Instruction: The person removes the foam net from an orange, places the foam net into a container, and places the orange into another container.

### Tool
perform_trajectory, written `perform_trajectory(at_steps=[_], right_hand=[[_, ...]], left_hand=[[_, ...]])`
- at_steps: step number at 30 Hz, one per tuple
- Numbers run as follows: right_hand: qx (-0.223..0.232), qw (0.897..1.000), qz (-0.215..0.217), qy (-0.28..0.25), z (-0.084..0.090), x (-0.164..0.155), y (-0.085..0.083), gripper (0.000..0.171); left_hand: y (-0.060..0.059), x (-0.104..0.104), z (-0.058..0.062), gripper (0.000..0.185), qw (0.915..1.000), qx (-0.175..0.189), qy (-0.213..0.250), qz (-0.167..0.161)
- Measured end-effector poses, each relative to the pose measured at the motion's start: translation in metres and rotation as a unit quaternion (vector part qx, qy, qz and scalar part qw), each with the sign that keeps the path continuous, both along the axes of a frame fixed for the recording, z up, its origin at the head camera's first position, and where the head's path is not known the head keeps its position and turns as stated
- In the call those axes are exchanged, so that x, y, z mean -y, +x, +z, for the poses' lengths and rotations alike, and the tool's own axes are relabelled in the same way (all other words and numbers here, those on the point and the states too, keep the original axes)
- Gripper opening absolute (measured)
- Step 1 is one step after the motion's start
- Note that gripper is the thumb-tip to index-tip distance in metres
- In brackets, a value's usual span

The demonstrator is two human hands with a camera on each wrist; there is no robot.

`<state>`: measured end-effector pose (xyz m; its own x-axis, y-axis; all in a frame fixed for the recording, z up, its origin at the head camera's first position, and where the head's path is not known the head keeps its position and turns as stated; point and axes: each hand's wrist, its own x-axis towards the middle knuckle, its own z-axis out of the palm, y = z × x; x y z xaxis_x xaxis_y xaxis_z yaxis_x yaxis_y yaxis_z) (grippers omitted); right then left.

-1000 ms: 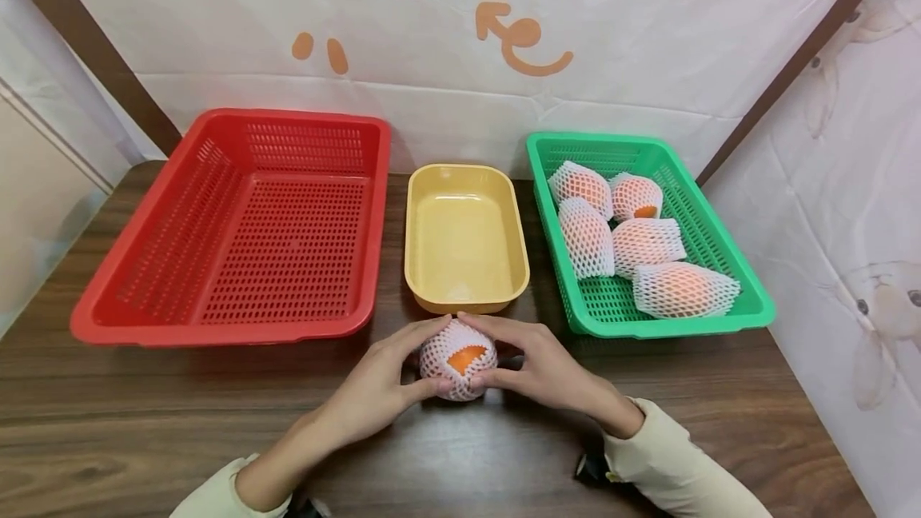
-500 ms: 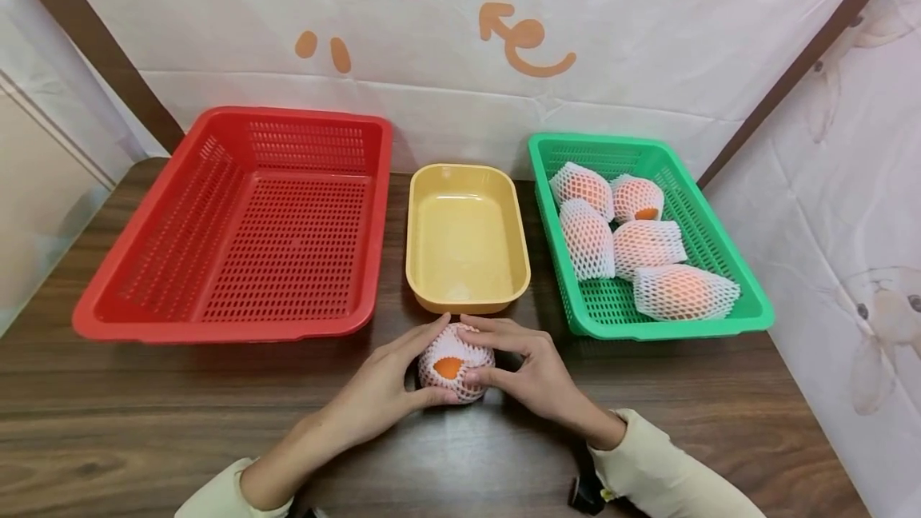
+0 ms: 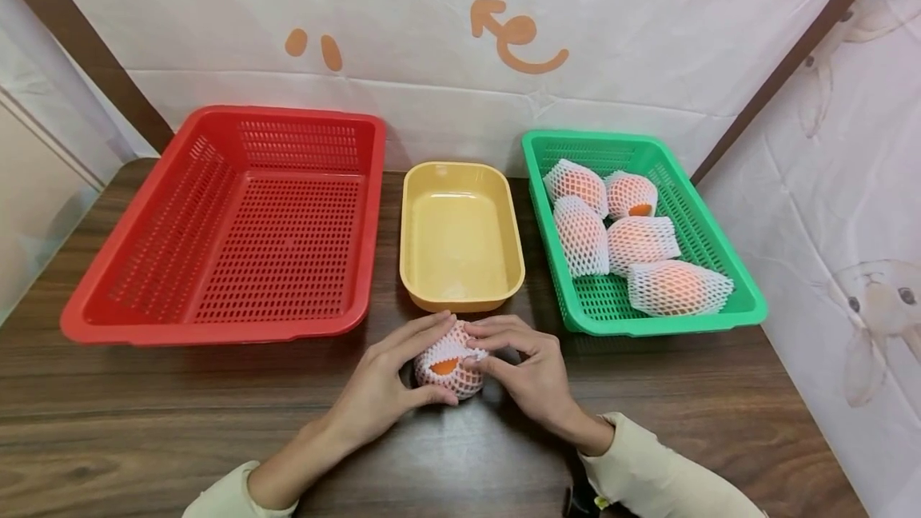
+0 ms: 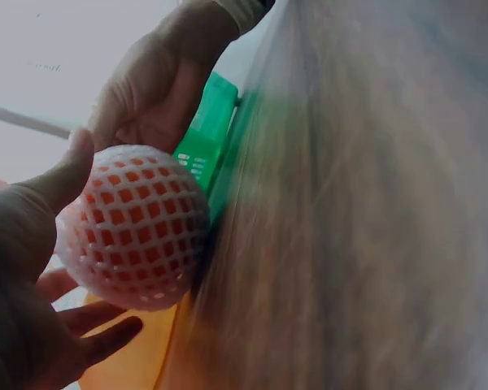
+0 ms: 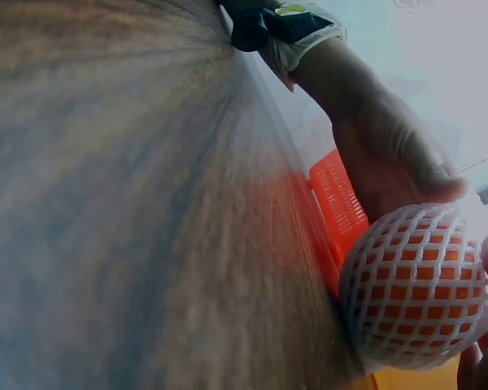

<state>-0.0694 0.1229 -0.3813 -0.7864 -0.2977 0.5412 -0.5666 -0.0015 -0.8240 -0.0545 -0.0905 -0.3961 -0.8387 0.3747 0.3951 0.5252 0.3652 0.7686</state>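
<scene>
An orange fruit in a white foam net [image 3: 448,364] sits on the wooden table [image 3: 216,422], just in front of the yellow tray [image 3: 460,234]. Bare orange skin shows through a gap in the net. My left hand [image 3: 413,362] grips the fruit from the left, thumb below and fingers over the top. My right hand [image 3: 492,352] holds it from the right, its fingers curled onto the net. The netted fruit [image 4: 134,227] fills the left wrist view between my left hand [image 4: 24,276] and my right hand [image 4: 159,89]. The right wrist view shows the fruit [image 5: 415,284] from low down.
An empty red basket [image 3: 108,318] stands at the left. The green basket [image 3: 719,262] at the right holds several net-wrapped fruits [image 3: 640,242]. A printed white cloth [image 3: 446,94] hangs behind, and a curtain closes the right side.
Both hands have turned the fruit on the table, so the gap in the net faces lower and looks smaller. My right fingers have curled further onto the net.
</scene>
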Motion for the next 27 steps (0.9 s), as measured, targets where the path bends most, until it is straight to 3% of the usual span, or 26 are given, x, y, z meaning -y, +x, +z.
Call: perform_trajectory(at_steps=[3,8,14,21,27], right_hand=[[0.031,0.999,0.003,-0.018,0.001,0.001,0.0,0.018],[0.057,0.998,0.014,-0.005,0.008,0.0,0.0,0.017],[0.038,0.998,0.034,0.04,0.011,-0.005,-0.003,0.021],[0.027,0.994,0.07,0.074,0.014,-0.008,-0.009,0.034],[0.008,0.994,0.078,0.074,0.009,-0.006,-0.01,0.04]], left_hand=[[0.0,-0.001,-0.002,0.073,0.9993,-0.03,0.023,-0.005],[-0.004,0.003,-0.003,0.061,0.9971,-0.043,0.06,-0.015],[-0.007,-0.002,-0.003,0.045,0.99,-0.103,0.096,-0.016],[-0.01,-0.008,0.001,0.029,0.9778,-0.171,0.118,0.028],[-0.014,-0.014,0.0,0.022,0.966,-0.208,0.15,0.034]])
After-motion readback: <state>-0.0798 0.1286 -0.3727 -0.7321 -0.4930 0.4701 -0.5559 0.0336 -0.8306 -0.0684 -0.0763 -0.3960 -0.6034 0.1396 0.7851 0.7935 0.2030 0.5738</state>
